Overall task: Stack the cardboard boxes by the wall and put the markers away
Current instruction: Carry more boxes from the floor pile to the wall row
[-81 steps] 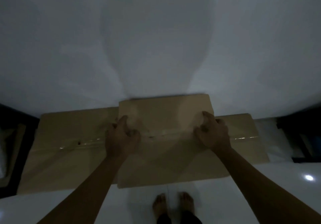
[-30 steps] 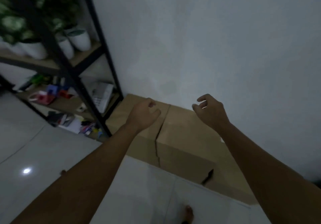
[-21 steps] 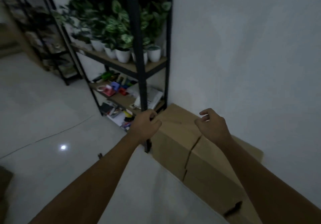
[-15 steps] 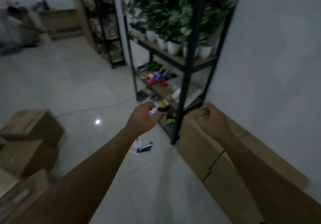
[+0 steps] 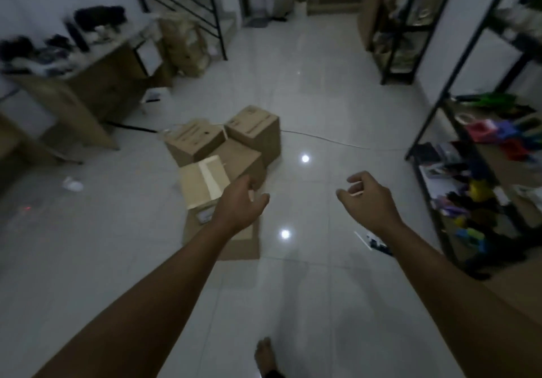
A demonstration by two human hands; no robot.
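Both arms reach out over the pale tiled floor [image 5: 308,90]. The left hand [image 5: 239,206] hangs loose, fingers relaxed, holding nothing, in front of the nearest box. The right hand [image 5: 366,201] is empty too, fingers lightly curled. The boxes [image 5: 231,154] sit clustered mid-floor, left of centre, one with a flap [image 5: 205,181] raised. Markers [image 5: 377,242] lie on the floor just beside the right forearm, near the dark shelf [image 5: 434,131] at right. A bare foot [image 5: 265,357] shows near.
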